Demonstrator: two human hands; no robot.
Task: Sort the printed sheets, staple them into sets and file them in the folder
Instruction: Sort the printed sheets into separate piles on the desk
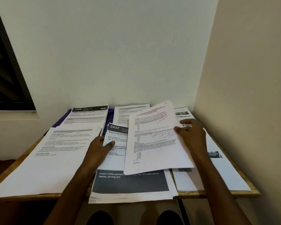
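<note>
White printed sheet with red scribbles [156, 140], long axis running away from the person, pinched at its edge by the right hand [191, 135]; left hand [101, 148] presses flat on the white-and-black "2437" stack [120, 159] just left.

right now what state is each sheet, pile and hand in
handwritten sheet: lifted, tilted, pinched at its right edge by the right hand
left hand: thumb pressing on the 2437 pile
2437 pile: flat, overhanging the table's front edge
1226 sheet: flat at the back, on something dark blue
left pile: flat, untouched
right pile: flat, partly covered
table: mostly covered with paper
</note>
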